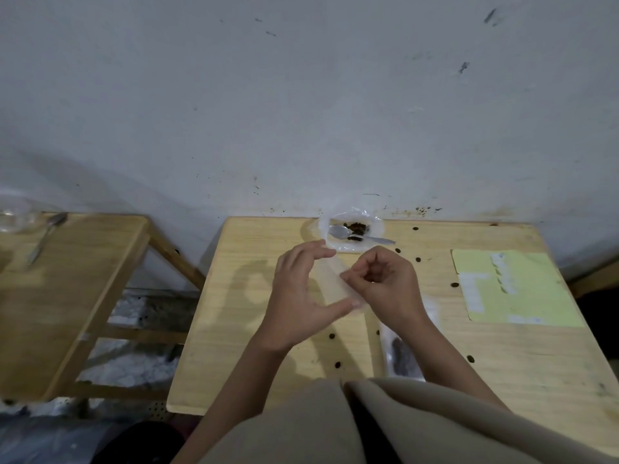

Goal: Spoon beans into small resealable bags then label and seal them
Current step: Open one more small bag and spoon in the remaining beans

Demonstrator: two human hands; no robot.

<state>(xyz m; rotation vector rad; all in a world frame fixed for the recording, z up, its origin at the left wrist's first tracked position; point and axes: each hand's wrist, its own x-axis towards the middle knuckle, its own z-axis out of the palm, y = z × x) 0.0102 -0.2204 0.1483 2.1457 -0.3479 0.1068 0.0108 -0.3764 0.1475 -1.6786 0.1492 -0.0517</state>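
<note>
Bag [335, 283] held between left hand [301, 296] and right hand [385, 283]; empty.

My right hand [382, 283] curls over one edge of the clear bag [331, 283], hiding my fingertips there. My right forearm covers part of the filled bag [402, 356] by my lap. The label sheet [512, 286] print is too blurred to read. The left edge cuts off a glass bowl [15, 214].

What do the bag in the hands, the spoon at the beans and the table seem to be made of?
Bag: thin clear plastic, likely; the table shows through it.
Spoon: probably metal, silvery with a glint.
Table: pale wood or wood-look board, with visible grain and a matte finish.
</note>
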